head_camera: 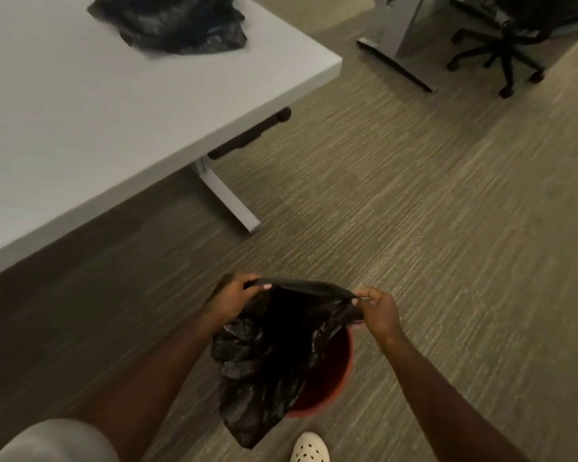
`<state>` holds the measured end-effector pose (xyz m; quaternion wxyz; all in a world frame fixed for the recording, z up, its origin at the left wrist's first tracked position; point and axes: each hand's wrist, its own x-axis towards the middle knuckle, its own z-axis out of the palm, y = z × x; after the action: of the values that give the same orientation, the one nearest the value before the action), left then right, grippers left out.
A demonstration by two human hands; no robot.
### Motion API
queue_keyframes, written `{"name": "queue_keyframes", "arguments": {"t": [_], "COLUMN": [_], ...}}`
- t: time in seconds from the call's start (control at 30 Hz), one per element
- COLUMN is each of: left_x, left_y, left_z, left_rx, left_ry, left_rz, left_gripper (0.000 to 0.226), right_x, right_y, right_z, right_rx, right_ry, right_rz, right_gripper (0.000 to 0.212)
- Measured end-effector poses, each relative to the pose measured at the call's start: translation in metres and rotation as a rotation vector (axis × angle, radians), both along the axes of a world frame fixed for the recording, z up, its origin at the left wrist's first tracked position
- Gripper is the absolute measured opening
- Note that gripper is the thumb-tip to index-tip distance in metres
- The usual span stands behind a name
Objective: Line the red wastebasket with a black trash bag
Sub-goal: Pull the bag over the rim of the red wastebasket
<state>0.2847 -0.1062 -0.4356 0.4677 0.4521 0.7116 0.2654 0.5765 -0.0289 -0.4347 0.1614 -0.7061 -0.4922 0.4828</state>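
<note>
Black plastic is stretching between my hands: my left hand (236,296) is pinching one side of the trash bag (274,355) mouth, my right hand (379,310) the other, above the red wastebasket (331,378) on the floor. Next, I judge, I need to lower the bag inside and fold its rim over.

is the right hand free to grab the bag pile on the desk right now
Probably not: the right hand pinches the black trash bag over the red wastebasket, and the pile lies far off.
</note>
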Motion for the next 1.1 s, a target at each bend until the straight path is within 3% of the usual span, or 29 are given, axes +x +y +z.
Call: {"name": "queue_keyframes", "arguments": {"t": [0.3,0.47,0.57,0.7,0.9,0.97,1.0,1.1], "left_x": [0.003,-0.012,-0.012,-0.017,-0.007,-0.008,-0.009,-0.014], "left_y": [0.032,0.066,0.072,0.059,0.033,0.026,0.022,0.008], "left_z": [-0.133,-0.177,-0.193,-0.220,-0.217,-0.218,-0.218,-0.212], "left_rx": [0.089,0.020,-0.066,-0.179,-0.228,-0.191,-0.167,-0.232], "left_ry": [0.187,0.165,0.154,0.087,0.056,0.003,-0.048,-0.281], "left_rz": [0.064,0.037,-0.025,-0.102,0.058,0.138,0.181,0.278], "left_gripper": [0.034,0.041,0.036,0.050,0.042,0.026,0.031,0.077], "right_x": [0.011,0.016,0.020,0.026,0.043,0.046,0.046,0.050], "right_y": [0.024,0.047,0.056,0.051,0.019,0.009,0.005,-0.008], "right_z": [-0.125,-0.162,-0.180,-0.190,-0.196,-0.193,-0.191,-0.179], "right_rx": [0.135,0.173,0.127,0.150,0.162,0.155,0.133,0.046], "right_ry": [-0.064,-0.166,-0.198,-0.210,-0.024,0.057,0.072,0.093], "right_rz": [-0.034,0.100,0.141,0.227,0.258,0.232,0.195,0.020], "right_gripper": [0.016,0.013,0.021,0.034,0.039,0.035,0.035,0.020]}}
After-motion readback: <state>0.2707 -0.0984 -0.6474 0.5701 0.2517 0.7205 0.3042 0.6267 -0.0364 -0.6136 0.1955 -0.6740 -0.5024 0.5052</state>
